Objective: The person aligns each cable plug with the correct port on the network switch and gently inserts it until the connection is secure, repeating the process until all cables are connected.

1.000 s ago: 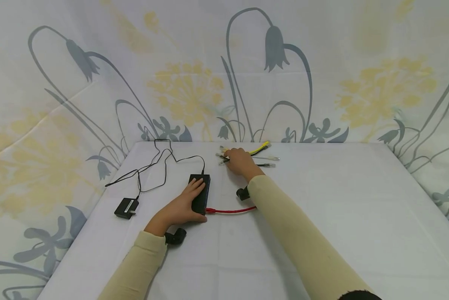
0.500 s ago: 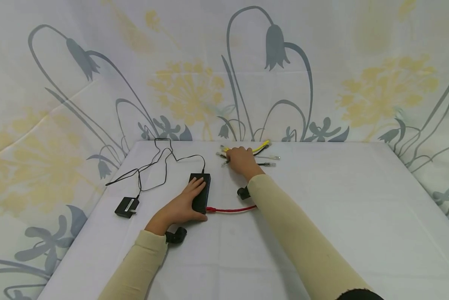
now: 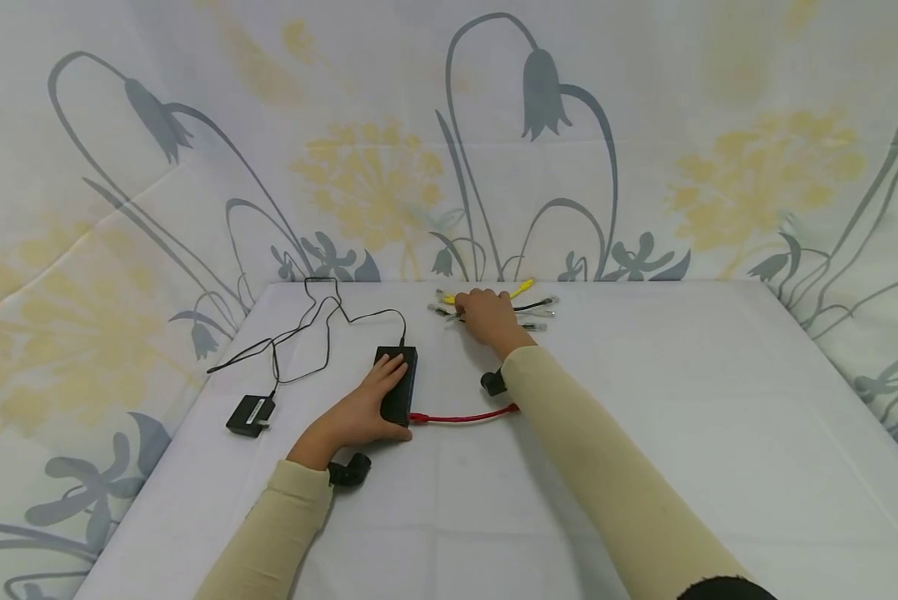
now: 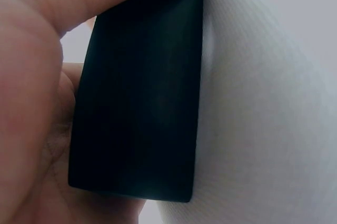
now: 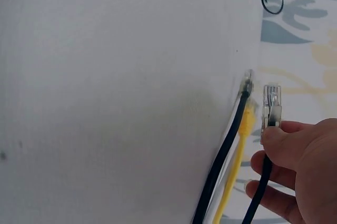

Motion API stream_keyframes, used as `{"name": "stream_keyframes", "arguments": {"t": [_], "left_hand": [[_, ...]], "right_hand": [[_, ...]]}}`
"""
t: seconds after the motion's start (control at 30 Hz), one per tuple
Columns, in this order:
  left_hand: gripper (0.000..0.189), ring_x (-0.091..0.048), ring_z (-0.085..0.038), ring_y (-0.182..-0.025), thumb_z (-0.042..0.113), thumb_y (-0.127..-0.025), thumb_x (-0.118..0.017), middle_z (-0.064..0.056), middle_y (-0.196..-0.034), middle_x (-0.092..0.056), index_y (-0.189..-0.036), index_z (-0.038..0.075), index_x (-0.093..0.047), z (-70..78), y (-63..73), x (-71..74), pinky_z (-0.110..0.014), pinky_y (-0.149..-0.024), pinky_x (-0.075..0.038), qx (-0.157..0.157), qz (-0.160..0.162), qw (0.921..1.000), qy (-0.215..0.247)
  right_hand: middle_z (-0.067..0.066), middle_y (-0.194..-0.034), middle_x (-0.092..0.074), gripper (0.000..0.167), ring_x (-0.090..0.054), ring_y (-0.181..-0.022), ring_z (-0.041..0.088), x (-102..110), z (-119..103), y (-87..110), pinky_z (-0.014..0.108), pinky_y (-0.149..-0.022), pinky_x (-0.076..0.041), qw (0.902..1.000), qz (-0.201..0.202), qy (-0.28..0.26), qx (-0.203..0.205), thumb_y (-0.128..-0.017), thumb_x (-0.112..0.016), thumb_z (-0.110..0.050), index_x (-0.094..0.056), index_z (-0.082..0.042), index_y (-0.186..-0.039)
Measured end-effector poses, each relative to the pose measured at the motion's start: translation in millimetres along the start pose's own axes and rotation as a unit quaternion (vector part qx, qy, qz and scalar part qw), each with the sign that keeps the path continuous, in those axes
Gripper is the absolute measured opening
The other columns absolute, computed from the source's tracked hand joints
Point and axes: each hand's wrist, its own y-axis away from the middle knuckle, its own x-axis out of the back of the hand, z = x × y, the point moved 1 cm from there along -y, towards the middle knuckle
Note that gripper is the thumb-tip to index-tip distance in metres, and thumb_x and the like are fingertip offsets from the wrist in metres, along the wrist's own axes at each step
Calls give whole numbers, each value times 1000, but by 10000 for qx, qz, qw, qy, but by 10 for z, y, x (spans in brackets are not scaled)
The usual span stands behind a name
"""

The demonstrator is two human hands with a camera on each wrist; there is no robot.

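My left hand (image 3: 358, 417) grips a flat black box (image 3: 399, 402), thumb at its near end and fingers over its top; in the left wrist view the box's dark side (image 4: 139, 97) shows beside the thumb. A red network cable (image 3: 459, 419) is plugged into the box's near right side. Farther back, my right hand (image 3: 488, 317) is at a small bundle of network cables. In the right wrist view its thumb and fingers pinch a black network cable (image 5: 259, 192) just below the clear plug (image 5: 271, 103). Another black cable (image 5: 218, 163) and a yellow cable (image 5: 235, 163) lie beside it.
A thin black power cord (image 3: 328, 342) runs in loops from the box's far end to a black power adapter (image 3: 250, 415) at the left. Flower-patterned cloth (image 3: 388, 167) stands behind the white table (image 3: 681, 400). The red cable's far end passes by my right sleeve (image 3: 591, 450).
My right hand has shifted slightly right, and a black cable's far end has swung away from the yellow one. The left hand stays on the box.
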Motion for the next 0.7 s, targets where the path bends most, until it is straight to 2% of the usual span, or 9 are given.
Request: {"name": "stream_keyframes", "arguments": {"t": [0.27, 0.7], "left_hand": [[109, 7, -26, -152, 37, -73, -84, -1, -165, -3, -157, 15, -17, -7, -1, -6, -57, -117, -20, -17, 5, 10000, 7], [108, 8, -25, -152, 35, -74, -84, 0, -165, -4, -157, 15, -17, 7, 6, -7, -56, -117, -20, -19, 4, 10000, 26]], "right_hand": [[5, -121, -60, 26, -56, -113, 29, 1, 89, 35, 51, -100, -38, 10000, 58, 64, -29, -100, -52, -22, -59, -22, -125], [6, -119, -60, 27, -57, -112, 30, -22, 184, 115, 53, -99, -40, 9996, 265, -75, -100, -102, -48, -24, -61, -23, -126]]}}
